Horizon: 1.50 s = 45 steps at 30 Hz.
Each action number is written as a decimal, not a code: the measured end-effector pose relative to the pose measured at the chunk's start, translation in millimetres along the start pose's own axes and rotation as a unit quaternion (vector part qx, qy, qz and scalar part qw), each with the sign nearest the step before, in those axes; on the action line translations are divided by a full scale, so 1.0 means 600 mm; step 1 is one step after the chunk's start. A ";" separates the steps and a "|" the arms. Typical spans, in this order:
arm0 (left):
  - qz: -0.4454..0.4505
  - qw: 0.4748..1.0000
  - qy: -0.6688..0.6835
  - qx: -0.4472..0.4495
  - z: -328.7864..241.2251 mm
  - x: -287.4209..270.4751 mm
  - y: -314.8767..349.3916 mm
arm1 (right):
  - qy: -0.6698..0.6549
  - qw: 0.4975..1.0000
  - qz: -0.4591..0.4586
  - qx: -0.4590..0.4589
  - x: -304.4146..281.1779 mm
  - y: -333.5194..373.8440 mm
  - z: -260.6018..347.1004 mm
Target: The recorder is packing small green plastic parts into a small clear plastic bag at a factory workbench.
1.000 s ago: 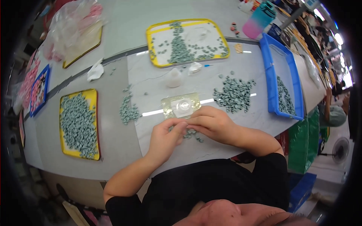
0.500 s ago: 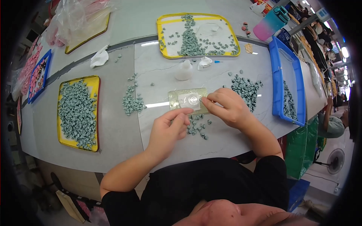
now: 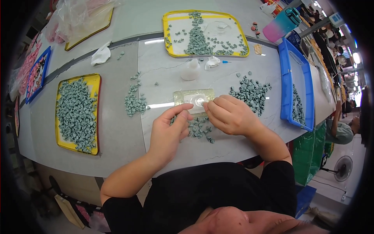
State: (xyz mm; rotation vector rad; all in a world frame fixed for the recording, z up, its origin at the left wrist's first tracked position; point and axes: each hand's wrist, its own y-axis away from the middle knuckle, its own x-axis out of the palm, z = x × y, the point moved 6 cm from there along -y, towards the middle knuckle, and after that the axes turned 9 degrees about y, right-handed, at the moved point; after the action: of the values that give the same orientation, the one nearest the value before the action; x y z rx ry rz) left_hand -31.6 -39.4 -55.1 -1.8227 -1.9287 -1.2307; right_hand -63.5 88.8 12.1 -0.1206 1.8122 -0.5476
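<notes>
In front of me lies a flat, translucent yellowish block (image 3: pixel 181 95) with a white square and a small clear round dish (image 3: pixel 200 100) on it. My right hand (image 3: pixel 233 116) pinches a small grey-green piece at the dish's near edge; its fingers mostly cover the piece. Left of the block's near edge, my left hand (image 3: pixel 168 130) is curled with thumb and forefinger close together, and anything between them is too small to make out. Loose grey-green pieces (image 3: pixel 199 128) lie between the hands, just below the block.
More such pieces form a pile (image 3: pixel 253 93) at right and another (image 3: pixel 134 103) at left. Yellow-rimmed trays of them stand at left (image 3: pixel 97 113) and at the back (image 3: pixel 165 35). A white squeeze bottle (image 3: pixel 190 70) is behind the block. A blue tray (image 3: pixel 286 78) stands far right.
My right hand has moved slightly left and down, bringing its fingertips to the dish. My left hand has shifted a little left and up, its forefinger lifting.
</notes>
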 end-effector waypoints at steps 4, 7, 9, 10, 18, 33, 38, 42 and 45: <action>0.015 1.000 0.002 0.004 0.001 0.000 0.003 | 0.000 1.000 -0.004 0.012 0.001 -0.004 0.001; 0.024 0.999 0.008 0.024 -0.001 0.007 0.006 | -0.149 0.980 -0.036 0.124 0.004 0.009 -0.026; 0.021 0.999 0.001 0.028 -0.003 0.007 0.008 | -0.252 0.937 -0.028 0.239 0.009 0.013 -0.038; 0.026 1.000 -0.001 0.013 0.000 0.007 0.009 | -0.349 0.870 -0.019 0.348 0.021 0.024 -0.048; 0.023 1.000 0.006 0.002 0.004 0.011 0.008 | -0.694 0.473 0.009 0.543 0.068 0.057 -0.030; 0.054 0.991 0.094 -0.073 0.023 0.019 0.003 | -0.330 0.887 -0.116 0.302 0.008 0.023 -0.021; 0.072 0.986 0.088 -0.123 0.029 0.026 0.011 | -0.213 0.952 -0.147 0.162 -0.015 0.011 0.002; 0.071 0.988 0.076 -0.117 0.033 0.027 0.014 | -0.199 0.961 -0.148 0.121 -0.016 0.009 0.011; 0.073 0.988 0.075 -0.115 0.033 0.027 0.015 | -0.175 0.968 -0.151 0.094 -0.018 0.007 0.016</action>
State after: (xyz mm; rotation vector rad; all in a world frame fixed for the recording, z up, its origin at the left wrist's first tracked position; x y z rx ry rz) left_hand -19.5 -15.0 -53.2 -1.8788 -1.6002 -1.5438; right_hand -50.1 93.2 18.2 -0.3468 1.3976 -0.8540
